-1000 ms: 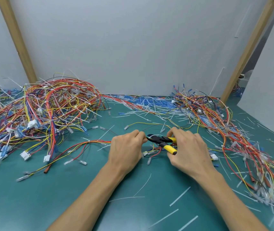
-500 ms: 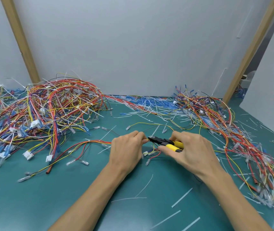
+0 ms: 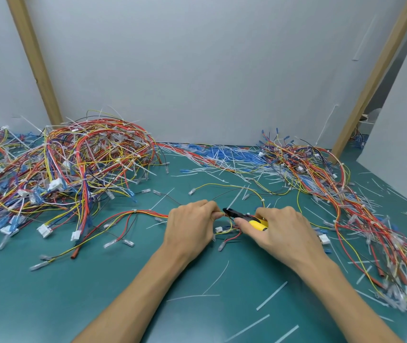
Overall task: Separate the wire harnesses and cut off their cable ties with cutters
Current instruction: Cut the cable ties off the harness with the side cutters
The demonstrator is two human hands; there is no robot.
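As the right hand (image 3: 279, 231) squeezes the cutters (image 3: 243, 217), their handles closer together than a second ago, the left hand (image 3: 192, 224) pinches a harness (image 3: 148, 213) mid-frame on the tabletop (image 3: 98, 293); a tie is probably being snipped.

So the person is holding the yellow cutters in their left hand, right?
Not quite. The head view shows the yellow cutters held in the right hand. The left hand pinches the wire harness instead.
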